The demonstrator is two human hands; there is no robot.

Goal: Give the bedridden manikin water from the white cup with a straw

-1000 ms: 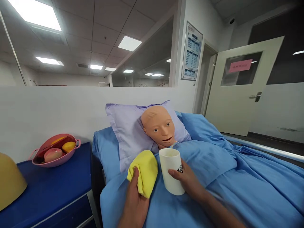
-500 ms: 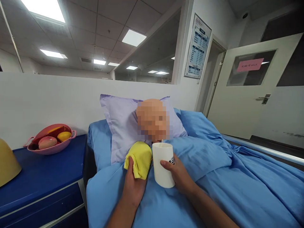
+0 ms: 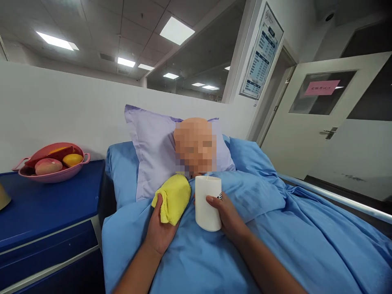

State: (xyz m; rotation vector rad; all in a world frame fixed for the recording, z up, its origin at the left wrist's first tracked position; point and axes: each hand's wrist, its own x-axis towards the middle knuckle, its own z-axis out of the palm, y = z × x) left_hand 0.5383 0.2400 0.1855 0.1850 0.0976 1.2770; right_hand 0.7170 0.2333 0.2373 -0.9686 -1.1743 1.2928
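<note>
Nearest us, two hands, both occupied. Left hand (image 3: 161, 234): grasping one yellow cloth (image 3: 174, 198), thumb over its near side. Right hand (image 3: 231, 218): wrapped round one white cup (image 3: 206, 208), thumb across the front. Cup upright, just right of the cloth, apart from it. One thin straw-like piece (image 3: 208, 176) sticks up at the rim; too small for us to be sure.

Handling, our guess: cup stiff, fairly light, maybe slippery on that smooth wall; contents hidden, so full weight unknown. Best hold is round the side below the rim, as now. Cloth looks soft, light, floppy, not fragile; pinch it at the bunched fold.

Under both hands, one blue quilt (image 3: 275, 237). Beyond the cup, one head (image 3: 195, 143), face pixelated, on one lilac pillow (image 3: 154, 151). Well left of the left hand, blue tabletop (image 3: 76, 202) with one pink basket (image 3: 55, 177); we count at least two fruits, one reddish (image 3: 48, 166), one yellow (image 3: 72, 159). Far right beyond the right hand: one door (image 3: 288, 143), one pink sign (image 3: 321, 87).
</note>
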